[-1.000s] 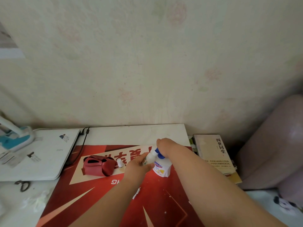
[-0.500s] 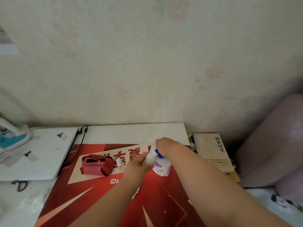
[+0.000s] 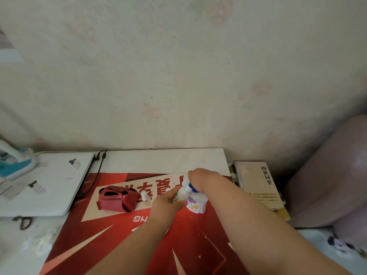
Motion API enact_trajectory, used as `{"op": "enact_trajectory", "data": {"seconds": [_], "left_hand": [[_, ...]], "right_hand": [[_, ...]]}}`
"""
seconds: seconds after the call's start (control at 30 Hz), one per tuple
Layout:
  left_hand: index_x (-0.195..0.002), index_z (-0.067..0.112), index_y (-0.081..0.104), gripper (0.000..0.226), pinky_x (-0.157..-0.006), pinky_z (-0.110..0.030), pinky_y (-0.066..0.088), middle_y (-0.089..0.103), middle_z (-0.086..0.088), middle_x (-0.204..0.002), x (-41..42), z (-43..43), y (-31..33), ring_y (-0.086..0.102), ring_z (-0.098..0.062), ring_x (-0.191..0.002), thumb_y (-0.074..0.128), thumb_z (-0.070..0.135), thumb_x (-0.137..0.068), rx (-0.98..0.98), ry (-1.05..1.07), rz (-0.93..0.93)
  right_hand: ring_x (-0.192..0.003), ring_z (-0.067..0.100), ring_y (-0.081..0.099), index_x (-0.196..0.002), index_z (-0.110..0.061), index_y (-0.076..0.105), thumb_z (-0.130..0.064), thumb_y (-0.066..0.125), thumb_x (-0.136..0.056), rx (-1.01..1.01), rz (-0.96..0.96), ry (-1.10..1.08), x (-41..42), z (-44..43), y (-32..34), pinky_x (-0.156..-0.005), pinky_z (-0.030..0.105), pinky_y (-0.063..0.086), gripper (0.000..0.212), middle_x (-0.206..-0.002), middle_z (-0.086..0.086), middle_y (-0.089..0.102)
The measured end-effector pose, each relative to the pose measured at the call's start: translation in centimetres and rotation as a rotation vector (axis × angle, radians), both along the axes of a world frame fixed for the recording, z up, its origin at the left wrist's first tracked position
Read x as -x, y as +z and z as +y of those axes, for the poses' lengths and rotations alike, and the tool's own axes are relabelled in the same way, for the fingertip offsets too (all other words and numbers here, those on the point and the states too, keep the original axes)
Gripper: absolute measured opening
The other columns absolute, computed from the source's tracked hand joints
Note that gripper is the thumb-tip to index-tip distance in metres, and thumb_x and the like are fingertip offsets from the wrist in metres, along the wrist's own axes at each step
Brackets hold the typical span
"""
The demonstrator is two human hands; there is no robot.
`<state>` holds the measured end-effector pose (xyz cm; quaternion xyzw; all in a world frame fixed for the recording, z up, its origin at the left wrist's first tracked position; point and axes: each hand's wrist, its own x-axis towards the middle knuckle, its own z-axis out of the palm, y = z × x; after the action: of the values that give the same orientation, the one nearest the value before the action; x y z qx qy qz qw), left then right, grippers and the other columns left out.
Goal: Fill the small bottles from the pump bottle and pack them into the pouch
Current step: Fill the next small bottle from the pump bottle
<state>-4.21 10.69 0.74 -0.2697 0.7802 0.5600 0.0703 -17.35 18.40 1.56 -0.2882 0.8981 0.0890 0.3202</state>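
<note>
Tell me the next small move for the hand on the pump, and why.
Probably press the pump head down: the right hand sits curled over the top of the white pump bottle with a blue collar, and the left hand holds a small white bottle at its nozzle, apparently ready to receive.

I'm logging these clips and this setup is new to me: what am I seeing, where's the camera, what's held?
No machine here: a person works with bare hands, filmed by one wide-angle camera worn on the head, looking down at a desk. The left hand holds a small bottle at the spout of the pump bottle, whose top the right hand grips. On the red poster sit a red pouch and a second small bottle. A white laptop, scissors and a book lie to the sides.
</note>
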Motion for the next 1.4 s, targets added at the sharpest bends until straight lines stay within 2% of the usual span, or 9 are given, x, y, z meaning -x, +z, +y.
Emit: {"op": "enact_trajectory", "data": {"seconds": [0.13,0.3,0.53,0.7,0.77,0.83,0.93,1.2,1.4], "left_hand": [[-0.128,0.024,0.053,0.046,-0.057,-0.003,0.035,0.055,0.016,-0.089,-0.1,-0.1,-0.2,0.051,0.004,-0.074,0.064,0.012,-0.085,-0.008,-0.008,-0.002],[-0.130,0.026,0.052,0.048,-0.060,-0.007,0.036,0.057,0.012,-0.094,0.2,-0.1,-0.4,0.052,-0.002,-0.079,0.064,0.014,-0.085,0.018,-0.007,-0.002],[-0.128,0.026,0.054,0.048,-0.061,-0.011,0.040,0.059,0.015,-0.091,0.3,-0.1,-0.5,0.055,-0.002,-0.079,0.066,0.014,-0.084,-0.009,0.011,0.004],[-0.128,0.025,0.054,0.047,-0.073,-0.020,0.041,0.060,0.010,-0.095,0.3,-0.2,-0.1,0.057,-0.010,-0.087,0.066,0.015,-0.083,-0.010,0.019,0.004],[-0.128,0.024,0.054,0.048,-0.077,-0.023,0.041,0.059,0.008,-0.098,0.4,-0.1,0.2,0.056,-0.012,-0.090,0.066,0.014,-0.083,-0.011,0.018,0.002],[-0.128,0.024,0.054,0.047,-0.078,-0.024,0.040,0.058,0.008,-0.099,0.4,-0.1,0.4,0.056,-0.013,-0.091,0.066,0.014,-0.083,0.001,0.011,-0.002],[-0.129,0.023,0.053,0.048,-0.078,-0.023,0.040,0.058,0.008,-0.100,0.3,-0.2,0.5,0.056,-0.012,-0.091,0.066,0.014,-0.083,0.011,0.001,-0.003],[-0.128,0.022,0.055,0.048,-0.086,-0.028,0.048,0.061,0.006,-0.101,0.0,-0.5,0.6,0.059,-0.016,-0.094,0.068,0.015,-0.082,0.003,0.005,-0.009],[-0.127,0.022,0.055,0.047,-0.081,-0.024,0.042,0.060,0.009,-0.098,0.0,-0.4,0.8,0.057,-0.012,-0.091,0.067,0.014,-0.083,0.010,0.003,-0.004]], "right_hand": [[-0.099,0.029,0.052,-0.127,-0.007,0.042,-0.013,0.053,-0.089,0.010,0.001,-0.004,0.1,0.2,0.1,-0.088,0.040,0.044,0.039,-0.106,0.013,0.051],[-0.097,0.030,0.053,-0.132,-0.005,0.038,-0.011,0.055,-0.088,0.007,-0.022,-0.024,0.1,0.3,0.1,-0.091,0.042,0.046,0.047,-0.109,0.014,0.053],[-0.115,0.033,0.054,-0.147,-0.002,0.014,-0.009,0.056,-0.091,0.046,-0.075,-0.054,-0.1,0.3,0.9,-0.093,0.037,0.045,0.070,-0.128,0.021,0.051],[-0.117,0.033,0.049,-0.150,-0.009,0.012,-0.015,0.041,-0.100,0.218,-0.214,-0.251,0.0,0.9,1.8,-0.092,0.035,0.039,0.058,-0.120,0.018,0.045],[-0.127,0.035,0.043,-0.151,-0.013,0.011,-0.021,0.031,-0.103,0.282,-0.288,-0.358,0.0,1.2,2.1,-0.099,0.037,0.035,0.052,-0.133,0.017,0.042],[-0.131,0.033,0.038,-0.151,-0.013,0.019,-0.037,0.023,-0.103,0.321,-0.324,-0.465,0.2,1.4,1.9,-0.108,0.040,0.029,0.053,-0.146,0.017,0.036],[-0.130,0.029,0.040,-0.143,-0.011,0.039,-0.056,0.012,-0.098,0.399,-0.345,-0.627,0.3,1.3,1.3,-0.109,0.041,0.027,0.069,-0.145,0.014,0.040],[-0.119,0.028,0.050,-0.128,-0.007,0.054,-0.050,0.016,-0.100,0.498,-0.233,-0.600,0.1,1.7,1.4,-0.102,0.039,0.036,0.064,-0.131,0.015,0.053],[-0.109,0.027,0.056,-0.121,-0.005,0.054,-0.045,0.015,-0.102,0.384,-0.113,-0.498,0.1,2.5,1.3,-0.094,0.035,0.040,0.059,-0.120,0.014,0.059]]}}
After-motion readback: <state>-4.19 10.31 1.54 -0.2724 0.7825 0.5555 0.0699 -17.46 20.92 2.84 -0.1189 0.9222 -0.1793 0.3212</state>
